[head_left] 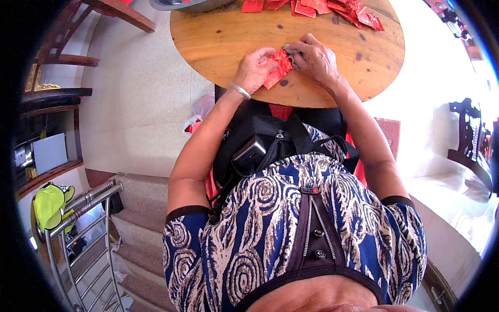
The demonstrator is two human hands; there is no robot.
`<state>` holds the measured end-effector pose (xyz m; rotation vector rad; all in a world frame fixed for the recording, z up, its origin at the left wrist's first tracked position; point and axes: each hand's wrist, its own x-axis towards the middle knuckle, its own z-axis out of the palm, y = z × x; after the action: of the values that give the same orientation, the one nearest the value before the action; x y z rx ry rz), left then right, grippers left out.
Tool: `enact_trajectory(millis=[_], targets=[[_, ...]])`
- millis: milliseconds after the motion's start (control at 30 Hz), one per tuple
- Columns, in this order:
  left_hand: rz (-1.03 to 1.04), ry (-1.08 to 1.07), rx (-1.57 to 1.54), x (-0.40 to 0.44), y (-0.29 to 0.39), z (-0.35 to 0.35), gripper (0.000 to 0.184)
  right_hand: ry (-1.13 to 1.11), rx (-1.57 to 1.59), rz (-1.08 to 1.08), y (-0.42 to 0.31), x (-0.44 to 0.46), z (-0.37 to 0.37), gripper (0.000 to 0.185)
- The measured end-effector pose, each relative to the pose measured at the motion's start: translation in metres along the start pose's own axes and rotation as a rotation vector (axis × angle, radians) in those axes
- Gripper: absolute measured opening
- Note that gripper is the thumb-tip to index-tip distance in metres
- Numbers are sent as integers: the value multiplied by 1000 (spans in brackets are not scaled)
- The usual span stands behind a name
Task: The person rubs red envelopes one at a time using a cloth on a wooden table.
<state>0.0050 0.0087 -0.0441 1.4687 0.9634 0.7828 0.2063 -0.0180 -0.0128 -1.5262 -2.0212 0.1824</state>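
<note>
A shiny red packet [279, 69] lies over the near part of the round wooden table [228, 39]. My left hand [254, 70], with a silver bangle at the wrist, grips the packet's left side between thumb and fingers. From the right, my right hand [315, 58] is closed on a crumpled grey cloth [295, 54] that touches the packet's upper right part. What is inside the packet does not show. More red packets [312, 7] are spread along the far side of the table.
A metal basin [189, 5] stands at the table's far left edge. Down to the left are a stairway [148, 223], a metal railing [106, 229] and a yellow-green cap [49, 205]. A plastic bag [201, 110] is beside the table; a carved dark chair [468, 138] is at right.
</note>
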Motion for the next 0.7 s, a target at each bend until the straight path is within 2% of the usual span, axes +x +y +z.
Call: enact_trajectory(millis=[133,233,367,433,533,633,700], targets=[[11,12,-10,-1,0,1,36,27,-128,88,-1,2,-5,18],[36,13,-25,0,-2,1,35,120,-137,91,13,0,-5,18],[39,6,-24,0,-3,1,34,138,-73,129,27,-1,-8,19],[49,5,-14,1,-6,1,34,103,94,87,28,-1,-7,22],[104,23,-16,1,-7,1,33,39,167,68,11,2,-6,23],[64,3,-18,0,-1,1,33,17,157,-25,-4,0,-2,23],[-16,-14,-123,-2,3,2,34,8,129,-35,-4,0,1,24]])
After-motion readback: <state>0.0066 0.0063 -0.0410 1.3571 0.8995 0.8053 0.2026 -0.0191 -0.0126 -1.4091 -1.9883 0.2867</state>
